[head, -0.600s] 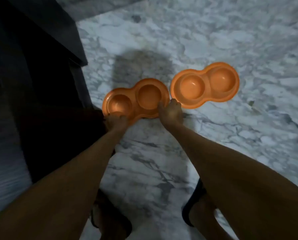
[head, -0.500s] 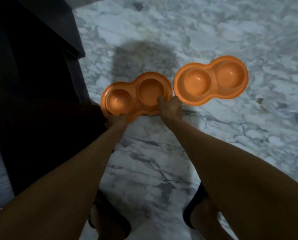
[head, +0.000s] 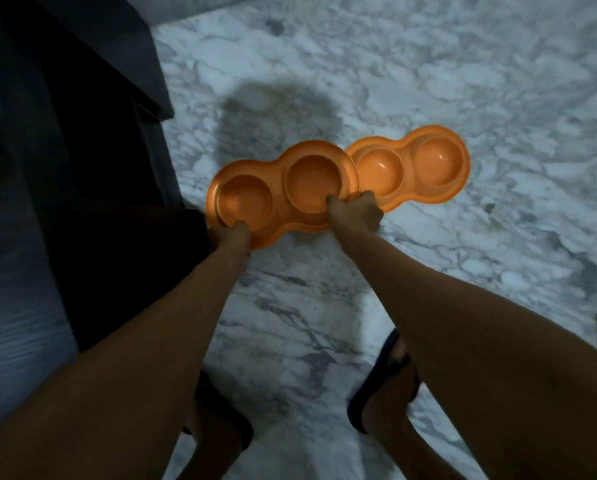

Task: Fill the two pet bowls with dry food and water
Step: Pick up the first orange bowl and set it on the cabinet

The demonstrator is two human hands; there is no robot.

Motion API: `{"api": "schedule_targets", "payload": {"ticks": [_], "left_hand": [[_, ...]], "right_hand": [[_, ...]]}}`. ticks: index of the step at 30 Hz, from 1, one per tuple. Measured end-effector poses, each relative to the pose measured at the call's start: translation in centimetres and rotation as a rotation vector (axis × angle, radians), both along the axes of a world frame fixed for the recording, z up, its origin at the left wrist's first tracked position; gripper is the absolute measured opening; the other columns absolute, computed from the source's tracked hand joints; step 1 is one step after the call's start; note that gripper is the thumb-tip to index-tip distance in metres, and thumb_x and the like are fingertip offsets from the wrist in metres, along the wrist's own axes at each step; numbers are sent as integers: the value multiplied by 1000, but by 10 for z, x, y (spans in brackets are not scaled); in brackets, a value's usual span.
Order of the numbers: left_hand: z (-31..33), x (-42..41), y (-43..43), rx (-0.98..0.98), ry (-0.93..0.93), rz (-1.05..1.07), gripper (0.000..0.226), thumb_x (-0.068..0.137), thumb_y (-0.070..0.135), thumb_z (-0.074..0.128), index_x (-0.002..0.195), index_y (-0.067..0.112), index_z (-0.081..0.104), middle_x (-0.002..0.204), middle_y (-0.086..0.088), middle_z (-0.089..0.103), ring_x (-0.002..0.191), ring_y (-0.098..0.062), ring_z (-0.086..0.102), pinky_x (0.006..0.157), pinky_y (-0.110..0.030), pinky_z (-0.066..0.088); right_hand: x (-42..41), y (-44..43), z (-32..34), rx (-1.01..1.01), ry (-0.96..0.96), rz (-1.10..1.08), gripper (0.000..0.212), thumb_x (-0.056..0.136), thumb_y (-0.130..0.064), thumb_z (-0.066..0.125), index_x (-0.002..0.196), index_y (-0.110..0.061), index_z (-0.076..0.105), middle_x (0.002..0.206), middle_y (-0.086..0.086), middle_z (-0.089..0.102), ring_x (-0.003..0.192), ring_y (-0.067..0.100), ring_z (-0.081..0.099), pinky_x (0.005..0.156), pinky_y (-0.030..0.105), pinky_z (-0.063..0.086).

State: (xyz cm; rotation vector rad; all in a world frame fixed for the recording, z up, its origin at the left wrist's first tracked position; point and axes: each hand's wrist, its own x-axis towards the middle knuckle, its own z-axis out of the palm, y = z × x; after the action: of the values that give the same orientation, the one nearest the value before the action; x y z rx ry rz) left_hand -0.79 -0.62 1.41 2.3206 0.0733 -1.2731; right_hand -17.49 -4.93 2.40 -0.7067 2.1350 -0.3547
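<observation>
Two orange double pet bowls are below me over the marble floor. The near bowl [head: 279, 188] is held up off the floor and its right end overlaps the left end of the far bowl [head: 428, 168], which lies on the floor. My left hand [head: 231, 235] grips the near bowl's front rim at its left cup. My right hand [head: 355, 211] grips the rim at its right cup, thumb inside. All cups that I can see are empty.
A dark cabinet [head: 65, 150] stands along the left, close to the near bowl's left end. White and grey marble floor [head: 428, 64] spreads to the right and ahead. My feet in dark sandals [head: 383, 382] stand below the bowls.
Both hands have closed on the near bowl and lifted it off the floor; it now looks larger and overlaps the far bowl's left end.
</observation>
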Motion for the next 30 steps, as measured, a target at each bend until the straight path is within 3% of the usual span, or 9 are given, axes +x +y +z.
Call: {"api": "schedule_targets", "payload": {"ticks": [4,8,13,18,24,28,30], "left_hand": [[95,-15,-3,-14,40,-10,55,90,13,51,144,9,40,122,-14,55,83,-27,57,79,-42,54],[208,-27,-8,-76,-14,0,60,74,26,59,130,9,51,124,-19,59,101,-35,61,88,-53,56],[353,-44,-1,-162,-74,-20,71,71,33,60,137,10,45,127,-17,59,110,-37,60,95,-54,52],[488,-57,28,-281,-108,39,53,89,22,61,138,10,45,120,-10,56,111,-33,57,97,-53,49],[589,-34,77,-357,-179,56,55,75,40,63,123,13,56,120,-14,62,109,-35,60,96,-52,50],[648,2,120,-493,-228,120,42,86,25,67,125,13,58,116,-10,62,105,-28,59,94,-41,49],[668,30,144,-554,-234,149,41,88,22,67,126,10,57,114,-9,61,101,-24,57,88,-37,48]], "right_hand": [[-18,-7,95,12,11,-33,50,75,-39,73,109,-5,56,106,16,65,103,38,62,90,46,52],[-31,-12,212,11,-19,-88,57,73,-44,72,113,-8,54,111,17,62,105,39,60,92,49,52],[-47,-3,353,-70,-83,-77,73,57,-51,60,114,-5,55,110,19,63,105,39,60,90,51,51],[-54,11,478,-123,-121,-12,66,58,-47,61,108,-5,55,106,17,64,103,39,61,87,55,53],[-35,54,597,-188,-124,73,51,75,-40,67,109,-4,52,101,15,59,104,40,58,89,52,51],[2,93,648,-255,-163,101,48,81,-37,66,112,-2,52,100,13,56,103,37,56,83,40,45],[31,115,667,-282,-192,121,47,82,-36,66,111,-3,52,97,11,54,95,35,55,80,41,45]]}}
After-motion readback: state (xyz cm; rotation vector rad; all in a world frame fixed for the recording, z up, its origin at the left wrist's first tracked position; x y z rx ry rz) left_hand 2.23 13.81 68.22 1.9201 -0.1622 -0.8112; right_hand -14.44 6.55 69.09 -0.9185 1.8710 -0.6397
